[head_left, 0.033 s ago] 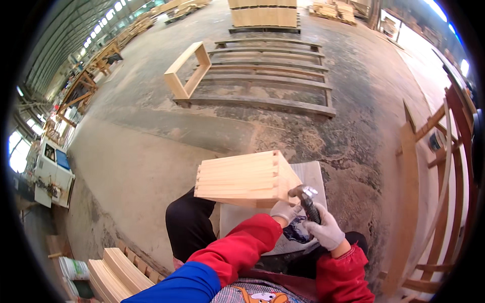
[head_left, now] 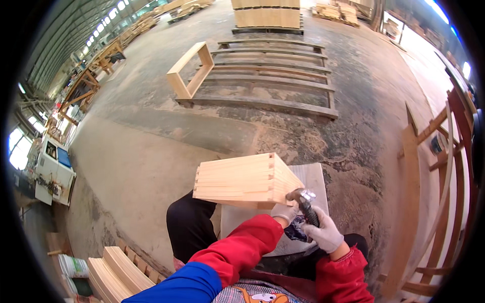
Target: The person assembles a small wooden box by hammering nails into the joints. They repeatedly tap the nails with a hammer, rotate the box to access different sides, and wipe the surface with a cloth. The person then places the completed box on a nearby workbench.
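Note:
A pale wooden box (head_left: 235, 177) with finger-jointed corners stands tilted over my lap. In my closed right hand (head_left: 326, 233) is a claw hammer (head_left: 306, 204), gripped by its dark handle, its metal head beside the box's lower right corner. Whether the head touches the wood I cannot tell. My left hand (head_left: 286, 212), in a white glove like the right, is at the box's lower right edge; its fingers are partly hidden by the box and hammer. Beneath the box and hands lies a light board (head_left: 314, 184) with a dark printed patch.
Ahead on the floor lies a slatted wooden pallet (head_left: 273, 78), with an open wooden frame (head_left: 189, 70) on its left end. Stacked boards (head_left: 268, 17) stand beyond. Wooden strips (head_left: 118, 275) lie at lower left near a white bucket (head_left: 73, 266). A wooden rack (head_left: 411, 202) rises at right.
The hammer head has shifted slightly left and down toward the box's corner. The box has barely moved, and the whole view has drifted a little.

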### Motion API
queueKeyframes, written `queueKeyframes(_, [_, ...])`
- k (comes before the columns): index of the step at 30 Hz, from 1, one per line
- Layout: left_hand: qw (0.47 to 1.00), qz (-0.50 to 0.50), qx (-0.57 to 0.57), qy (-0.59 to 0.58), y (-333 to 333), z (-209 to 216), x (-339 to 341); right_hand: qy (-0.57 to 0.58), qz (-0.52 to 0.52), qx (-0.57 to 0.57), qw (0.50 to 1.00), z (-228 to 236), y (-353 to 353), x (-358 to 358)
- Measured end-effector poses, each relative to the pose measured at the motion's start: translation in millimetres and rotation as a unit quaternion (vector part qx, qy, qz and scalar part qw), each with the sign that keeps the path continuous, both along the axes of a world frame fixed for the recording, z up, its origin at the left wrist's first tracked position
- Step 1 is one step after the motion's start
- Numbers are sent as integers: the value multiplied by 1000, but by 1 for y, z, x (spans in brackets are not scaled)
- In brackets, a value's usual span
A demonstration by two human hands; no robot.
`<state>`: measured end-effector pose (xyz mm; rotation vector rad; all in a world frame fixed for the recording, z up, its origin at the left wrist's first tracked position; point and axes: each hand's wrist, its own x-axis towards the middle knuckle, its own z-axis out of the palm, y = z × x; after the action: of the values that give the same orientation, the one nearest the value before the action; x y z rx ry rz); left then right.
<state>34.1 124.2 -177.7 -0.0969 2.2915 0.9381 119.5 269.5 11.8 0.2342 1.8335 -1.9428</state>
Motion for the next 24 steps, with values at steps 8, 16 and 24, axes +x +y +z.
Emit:
queueKeyframes(8, [879,283,383,-33,-42,93,-33,99,-266,-54,957,2,25,-16])
queueKeyframes(16, [566,418,684,-193,-79,134,-33,194,-629,-69,749,-30,88,-14])
queueKeyframes(24, [616,404,646,-200,-137,33,4,117,-347,4,930,-35,48,-5])
